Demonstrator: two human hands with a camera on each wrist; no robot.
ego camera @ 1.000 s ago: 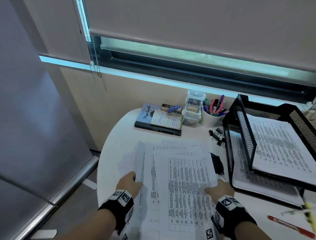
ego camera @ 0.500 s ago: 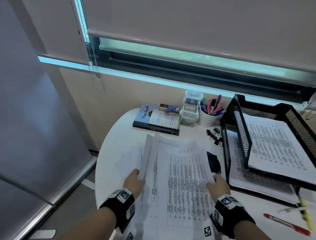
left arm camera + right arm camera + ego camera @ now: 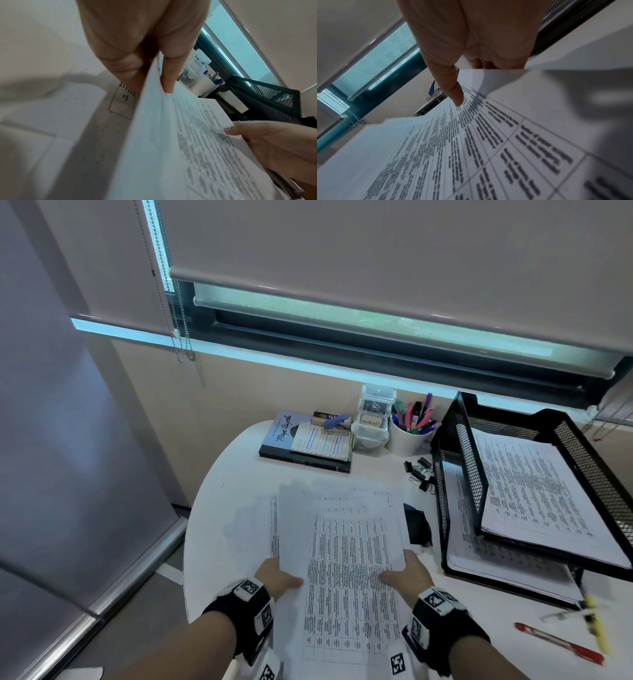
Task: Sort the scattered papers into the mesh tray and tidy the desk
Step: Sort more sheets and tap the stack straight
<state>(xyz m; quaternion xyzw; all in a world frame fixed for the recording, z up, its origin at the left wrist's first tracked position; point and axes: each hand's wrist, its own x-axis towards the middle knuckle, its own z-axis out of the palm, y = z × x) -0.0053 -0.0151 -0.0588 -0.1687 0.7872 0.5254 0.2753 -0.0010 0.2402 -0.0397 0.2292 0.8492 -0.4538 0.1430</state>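
Note:
A sheaf of printed papers (image 3: 346, 546) is held above the white desk (image 3: 236, 474). My left hand (image 3: 277, 577) pinches its left edge, thumb on top, fingers underneath (image 3: 168, 75). On the right edge my right hand (image 3: 407, 573) pinches the same sheaf, thumb (image 3: 455, 93) lying on the print. One more sheet (image 3: 274, 525) shows under the sheaf at the left. The black two-tier mesh tray (image 3: 472, 474) stands at the right, papers (image 3: 534, 487) on both its tiers.
A book with a notepad (image 3: 308, 440), a clear box (image 3: 373, 419), a cup of pens (image 3: 411, 433) and binder clips (image 3: 419, 474) line the back. A dark object (image 3: 416, 525) lies beside the tray. A red pen (image 3: 558, 642) and yellow marker (image 3: 597, 625) lie right.
The papers lay spread flat under both hands; now both hands have drawn them together and raised them off the desk as one sheaf.

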